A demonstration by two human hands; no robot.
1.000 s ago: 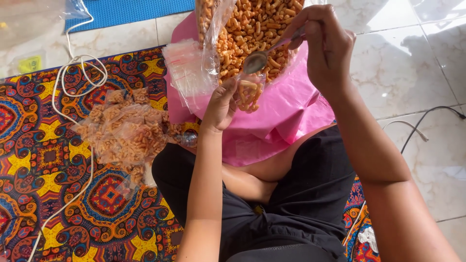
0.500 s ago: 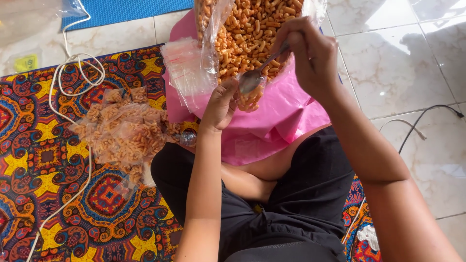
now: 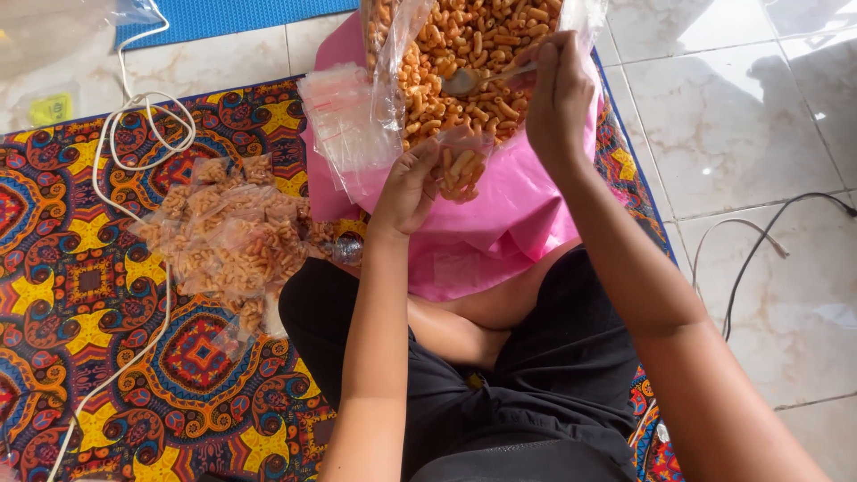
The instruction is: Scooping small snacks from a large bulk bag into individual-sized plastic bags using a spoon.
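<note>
My left hand (image 3: 406, 189) pinches open a small clear plastic bag (image 3: 460, 165) partly filled with orange macaroni snacks. My right hand (image 3: 558, 94) grips a metal spoon (image 3: 469, 82) whose bowl rests in the large clear sack of orange snacks (image 3: 464, 54) at the top of the view. The small bag hangs just below the spoon, over a pink plastic sheet (image 3: 500, 232) that lies on my lap. A stack of empty small clear bags (image 3: 344, 120) lies beside my left hand on the pink sheet.
A pile of filled small snack bags (image 3: 228, 236) sits on the patterned mat (image 3: 80, 295) to the left. A white cord (image 3: 134, 125) loops across the mat. A black cable (image 3: 768, 250) runs over the white tile floor at right. A blue mat (image 3: 223, 16) lies at the top.
My right hand has drawn the spoon back from the small bag's mouth up into the large sack. My left hand keeps holding the small bag in about the same place.
</note>
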